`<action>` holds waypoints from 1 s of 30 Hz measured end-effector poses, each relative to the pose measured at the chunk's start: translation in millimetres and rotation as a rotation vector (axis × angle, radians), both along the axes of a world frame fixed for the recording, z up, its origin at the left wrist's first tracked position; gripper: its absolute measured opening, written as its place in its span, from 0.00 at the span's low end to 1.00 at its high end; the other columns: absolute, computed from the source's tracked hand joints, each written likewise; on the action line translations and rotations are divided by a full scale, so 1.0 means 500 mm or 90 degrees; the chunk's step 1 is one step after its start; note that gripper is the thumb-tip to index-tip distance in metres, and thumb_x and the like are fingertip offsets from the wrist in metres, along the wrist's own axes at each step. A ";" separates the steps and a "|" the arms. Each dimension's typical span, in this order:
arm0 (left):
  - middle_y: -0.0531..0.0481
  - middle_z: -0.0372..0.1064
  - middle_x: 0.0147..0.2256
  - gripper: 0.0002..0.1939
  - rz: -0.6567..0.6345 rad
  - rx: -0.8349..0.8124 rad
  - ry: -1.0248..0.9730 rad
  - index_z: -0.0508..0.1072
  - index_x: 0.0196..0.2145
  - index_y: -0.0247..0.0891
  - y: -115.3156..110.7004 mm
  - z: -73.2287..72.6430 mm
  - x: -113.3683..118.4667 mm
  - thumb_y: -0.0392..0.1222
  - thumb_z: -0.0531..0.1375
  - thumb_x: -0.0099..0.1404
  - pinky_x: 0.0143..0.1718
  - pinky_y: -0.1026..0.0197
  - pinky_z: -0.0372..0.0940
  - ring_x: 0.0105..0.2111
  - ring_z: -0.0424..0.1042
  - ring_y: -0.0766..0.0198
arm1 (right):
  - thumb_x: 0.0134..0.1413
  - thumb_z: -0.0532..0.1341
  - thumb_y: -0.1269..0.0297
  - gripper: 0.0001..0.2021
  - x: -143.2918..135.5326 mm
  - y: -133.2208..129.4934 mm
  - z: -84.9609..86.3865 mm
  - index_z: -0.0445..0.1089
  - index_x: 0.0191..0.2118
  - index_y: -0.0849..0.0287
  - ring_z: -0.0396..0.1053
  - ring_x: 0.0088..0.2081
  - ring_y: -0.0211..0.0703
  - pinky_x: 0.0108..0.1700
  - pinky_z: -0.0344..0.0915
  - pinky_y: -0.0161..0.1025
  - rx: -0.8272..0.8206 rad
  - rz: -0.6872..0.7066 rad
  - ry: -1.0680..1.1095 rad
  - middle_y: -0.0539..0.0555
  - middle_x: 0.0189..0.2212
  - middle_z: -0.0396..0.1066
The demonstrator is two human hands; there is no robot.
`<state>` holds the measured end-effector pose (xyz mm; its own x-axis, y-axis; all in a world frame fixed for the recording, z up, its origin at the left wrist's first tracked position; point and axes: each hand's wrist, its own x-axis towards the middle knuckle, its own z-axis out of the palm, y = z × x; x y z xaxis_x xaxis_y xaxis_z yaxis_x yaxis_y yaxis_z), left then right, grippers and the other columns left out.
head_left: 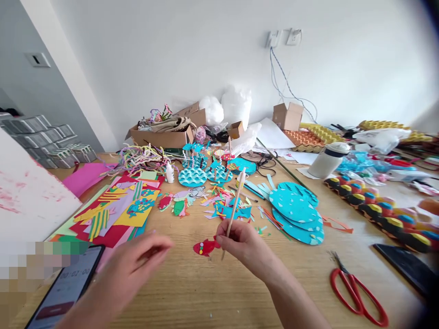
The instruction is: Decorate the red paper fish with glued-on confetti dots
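Observation:
My right hand pinches a thin wooden stick that stands nearly upright. A red paper fish with coloured dots touches the same fingertips at its tail. Left of the fish, my left hand hovers over the table, slightly blurred, fingers loosely stretched and nothing visible in them. Beyond the hands lie a small pile of paper fish and a heap of coloured paper scraps. Blue wavy paper stands carrying small fish on sticks are farther back, beside a white glue bottle.
Coloured paper sheets and a phone lie at left. At right are blue paper discs, red-handled scissors, a dark phone, a painted egg-carton strip and a white bottle. A cardboard box stands behind.

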<state>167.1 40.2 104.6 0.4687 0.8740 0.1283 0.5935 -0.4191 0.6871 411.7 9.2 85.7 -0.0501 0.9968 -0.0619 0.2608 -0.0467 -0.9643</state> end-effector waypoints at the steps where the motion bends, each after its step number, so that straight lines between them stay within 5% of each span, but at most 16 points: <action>1: 0.55 0.69 0.29 0.07 -0.053 -0.030 -0.012 0.70 0.30 0.41 0.020 0.003 0.044 0.43 0.54 0.58 0.30 0.66 0.62 0.30 0.67 0.65 | 0.44 0.55 0.69 0.03 -0.001 -0.002 0.000 0.61 0.24 0.60 0.54 0.22 0.33 0.23 0.50 0.31 0.005 -0.001 -0.005 0.47 0.19 0.60; 4: 0.55 0.67 0.26 0.07 -0.195 -0.148 -0.056 0.68 0.29 0.39 0.062 0.003 0.151 0.41 0.52 0.57 0.26 0.68 0.59 0.26 0.65 0.67 | 0.44 0.54 0.70 0.03 0.002 -0.007 -0.003 0.61 0.23 0.60 0.53 0.21 0.33 0.23 0.49 0.31 0.023 -0.030 -0.035 0.46 0.18 0.58; 7: 0.55 0.67 0.27 0.07 -0.267 -0.248 -0.068 0.68 0.30 0.38 0.076 -0.005 0.192 0.41 0.52 0.58 0.27 0.68 0.59 0.27 0.65 0.68 | 0.44 0.54 0.71 0.04 0.009 -0.007 -0.006 0.61 0.22 0.60 0.52 0.20 0.32 0.22 0.48 0.31 0.025 -0.065 -0.072 0.45 0.17 0.56; 30: 0.56 0.65 0.22 0.09 -0.255 -0.109 0.075 0.70 0.24 0.37 0.087 -0.030 0.218 0.34 0.50 0.53 0.23 0.68 0.53 0.23 0.62 0.68 | 0.44 0.55 0.74 0.05 0.007 0.009 -0.041 0.63 0.21 0.60 0.55 0.20 0.31 0.21 0.46 0.28 0.038 -0.073 -0.245 0.44 0.16 0.58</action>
